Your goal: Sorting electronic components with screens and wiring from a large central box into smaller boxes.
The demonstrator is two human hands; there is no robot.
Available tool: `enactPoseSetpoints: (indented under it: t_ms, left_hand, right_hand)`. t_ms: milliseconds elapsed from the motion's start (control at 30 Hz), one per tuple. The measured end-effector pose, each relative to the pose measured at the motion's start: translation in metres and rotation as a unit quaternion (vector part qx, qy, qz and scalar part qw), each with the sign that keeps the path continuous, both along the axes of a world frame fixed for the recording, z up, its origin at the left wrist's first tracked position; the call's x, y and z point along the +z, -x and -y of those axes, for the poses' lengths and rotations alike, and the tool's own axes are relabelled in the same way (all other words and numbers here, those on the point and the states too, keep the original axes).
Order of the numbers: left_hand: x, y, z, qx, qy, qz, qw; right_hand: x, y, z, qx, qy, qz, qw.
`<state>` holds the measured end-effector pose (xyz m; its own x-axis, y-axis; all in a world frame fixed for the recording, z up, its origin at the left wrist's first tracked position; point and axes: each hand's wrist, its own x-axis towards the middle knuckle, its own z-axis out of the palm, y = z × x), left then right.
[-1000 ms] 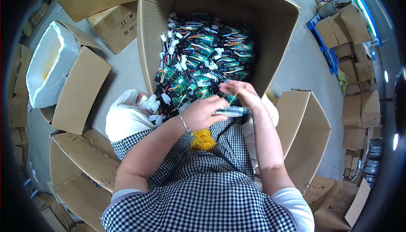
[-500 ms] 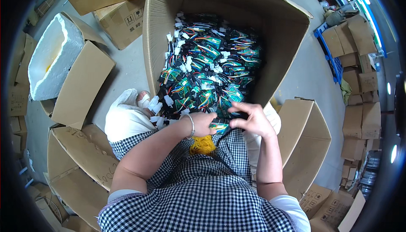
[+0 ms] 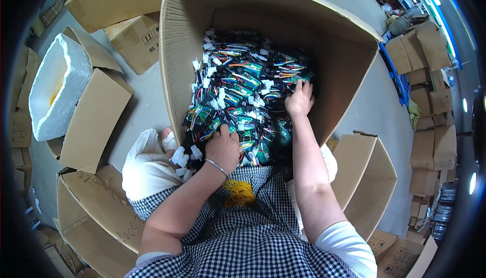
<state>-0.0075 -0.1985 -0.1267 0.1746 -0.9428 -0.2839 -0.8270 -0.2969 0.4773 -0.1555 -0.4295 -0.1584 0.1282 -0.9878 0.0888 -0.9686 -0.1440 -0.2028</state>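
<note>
A large open cardboard box [image 3: 169,70] in front of me holds a heap of green circuit boards with coloured wires and white plugs [image 3: 245,75]. My left hand [image 3: 223,149], with a bracelet at the wrist, rests on the near left part of the heap. Its fingers are bent down among the boards, and what lies under them is hidden. Deeper in the box, at the heap's right side, my right hand [image 3: 299,100] reaches out with fingers apart, touching a wired board [image 3: 292,79]. A bunch of yellow rubber bands [image 3: 239,193] lies at my lap on the checked apron.
Open cardboard boxes stand at my left [image 3: 96,209] and right [image 3: 362,176]. A white foam box [image 3: 76,85] sits farther left. More cartons [image 3: 134,40] lie beyond the large box's left wall, and stacked cartons [image 3: 430,146] line the far right near a blue pallet [image 3: 397,75].
My hands have parted from near my lap, where the left held a wired circuit board. The left moved left onto the heap; the right reached farther into the box. The view shifted slightly.
</note>
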Motion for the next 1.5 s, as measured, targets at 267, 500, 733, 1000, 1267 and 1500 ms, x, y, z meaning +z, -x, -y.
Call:
enactPoseSetpoints:
  t_ms: [267,500,733,1000,1267,1500]
  left_hand:
    - [0.015,-0.01,0.002,-0.023,0.182,0.076,0.98]
    - [0.035,-0.007,0.007,-0.017,0.361,-0.061,0.93]
    - [0.04,-0.017,0.009,0.153,0.225,-0.517,0.811]
    - [0.032,0.009,-0.015,0.049,-0.111,-0.825,0.552]
    - [0.017,0.02,-0.02,-0.048,-0.121,-0.746,0.653]
    - [0.044,0.008,-0.031,-0.132,-0.116,-0.789,0.588]
  right_hand:
    - [-0.026,0.02,-0.006,0.049,0.108,-0.231,0.966]
    - [0.05,0.022,-0.076,0.173,0.239,-0.116,0.948]
    - [0.13,0.049,-0.159,0.491,0.326,-0.075,0.804]
    - [0.152,0.069,-0.188,0.619,0.161,-0.03,0.768]
    - [0.183,0.052,-0.182,0.681,-0.071,0.051,0.727]
    - [0.157,0.029,-0.166,0.615,-0.028,0.201,0.762]
